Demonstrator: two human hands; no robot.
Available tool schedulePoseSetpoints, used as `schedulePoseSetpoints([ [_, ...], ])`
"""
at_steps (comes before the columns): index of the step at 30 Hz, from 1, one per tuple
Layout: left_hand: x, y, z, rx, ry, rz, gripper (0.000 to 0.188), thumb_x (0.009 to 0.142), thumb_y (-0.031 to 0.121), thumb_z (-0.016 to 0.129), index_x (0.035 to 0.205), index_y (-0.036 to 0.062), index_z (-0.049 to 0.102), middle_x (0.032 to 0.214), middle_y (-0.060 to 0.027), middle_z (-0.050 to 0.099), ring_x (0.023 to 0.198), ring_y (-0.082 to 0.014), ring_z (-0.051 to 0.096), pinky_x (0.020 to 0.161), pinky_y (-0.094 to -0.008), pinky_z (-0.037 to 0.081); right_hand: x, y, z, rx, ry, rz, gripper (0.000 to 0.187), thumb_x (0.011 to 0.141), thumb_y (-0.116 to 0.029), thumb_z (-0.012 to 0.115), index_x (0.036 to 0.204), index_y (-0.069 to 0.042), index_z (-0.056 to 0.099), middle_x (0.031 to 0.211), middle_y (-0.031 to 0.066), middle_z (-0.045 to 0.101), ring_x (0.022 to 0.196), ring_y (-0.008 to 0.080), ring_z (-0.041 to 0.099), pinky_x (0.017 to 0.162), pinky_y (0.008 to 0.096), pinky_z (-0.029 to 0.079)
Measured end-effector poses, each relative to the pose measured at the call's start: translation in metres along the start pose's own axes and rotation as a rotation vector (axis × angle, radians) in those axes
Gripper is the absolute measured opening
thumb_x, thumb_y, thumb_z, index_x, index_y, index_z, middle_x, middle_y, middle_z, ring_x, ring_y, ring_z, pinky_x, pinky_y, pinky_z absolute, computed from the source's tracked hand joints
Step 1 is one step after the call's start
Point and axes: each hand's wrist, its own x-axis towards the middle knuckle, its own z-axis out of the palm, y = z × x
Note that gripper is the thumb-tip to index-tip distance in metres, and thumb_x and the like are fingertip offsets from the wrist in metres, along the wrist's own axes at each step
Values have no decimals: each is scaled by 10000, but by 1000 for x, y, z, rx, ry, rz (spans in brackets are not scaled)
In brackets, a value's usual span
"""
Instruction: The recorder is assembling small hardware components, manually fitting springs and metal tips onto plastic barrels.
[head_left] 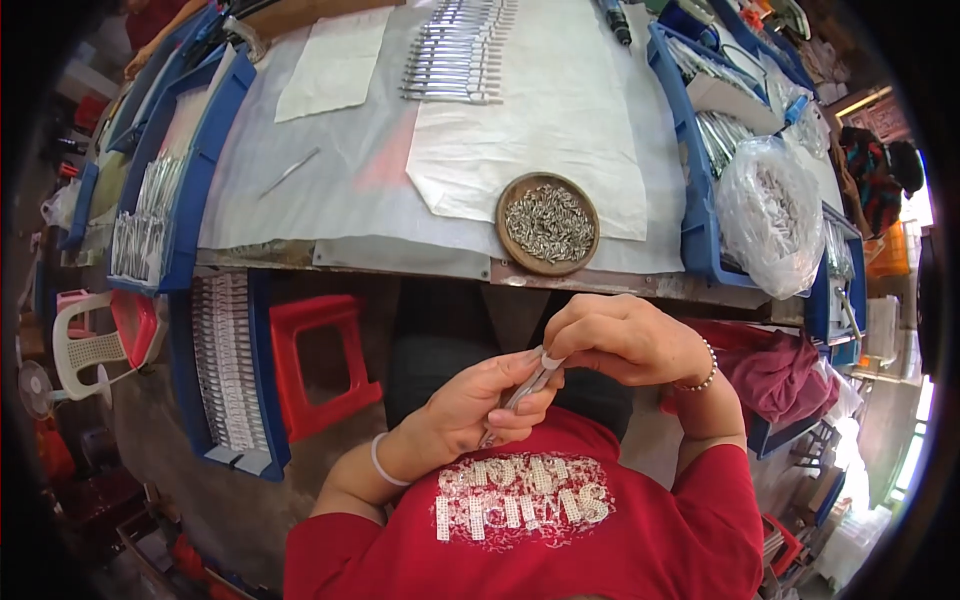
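Observation:
In front of my chest, my left hand [468, 402] is closed around slim silver metal tools [528, 388] with a white band or tip at the upper end. I cannot tell how many it holds. The fingers of my right hand [632, 338] are pinched together right at that white end, bent downward. Whatever lies between those fingertips is hidden. Just beyond the hands, at the table's near edge, stands a round wooden bowl [503, 240] full of small silver metal pieces [548, 222].
Several slim metal tools [455, 60] lie in a row on white sheeting at the far middle. A single thin metal piece [290, 172] lies left. Blue bins [190, 200] of metal parts flank the table; a plastic bag [770, 215] bulges from the right one. Below is a red stool [285, 370].

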Motion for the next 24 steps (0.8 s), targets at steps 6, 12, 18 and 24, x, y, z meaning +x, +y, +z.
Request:
schedulePoseSetpoints([
  [6, -2, -1, 2, 34, -11, 150, 290, 978, 287, 378, 977, 39, 528, 654, 5, 481, 408, -22, 329, 365, -165, 259, 4, 20, 6, 433, 91, 104, 271, 792, -50, 658, 1033, -11, 539, 1059, 130, 572, 968, 197, 567, 838, 327, 454],
  [12, -1, 2, 5, 120, -18, 202, 275, 973, 274, 403, 978, 28, 525, 659, -6, 484, 425, -38, 335, 378, -174, 269, 5, 17, 29, 1025, 426, 116, 232, 870, -96, 565, 1076, -44, 474, 1062, 139, 572, 952, 192, 563, 833, 319, 451],
  [18, -1, -4, 1, 166, 64, 211, 282, 963, 288, 430, 975, 24, 526, 670, -3, 482, 437, -38, 332, 389, -173, 264, 25, 6, 36, 1438, 539, 253, 214, 960, -238, 417, 853, -57, 461, 455, -48, 279, 386, 55, 206, 397, 228, 192],
  [24, -2, -12, -2, 117, 91, 254, 273, 954, 283, 453, 982, 23, 532, 654, 11, 458, 435, -27, 324, 387, -171, 257, 41, -4, 45, 1395, 581, 433, 219, 959, -236, 435, 843, -55, 470, 468, -68, 250, 385, 40, 185, 380, 217, 165],
])
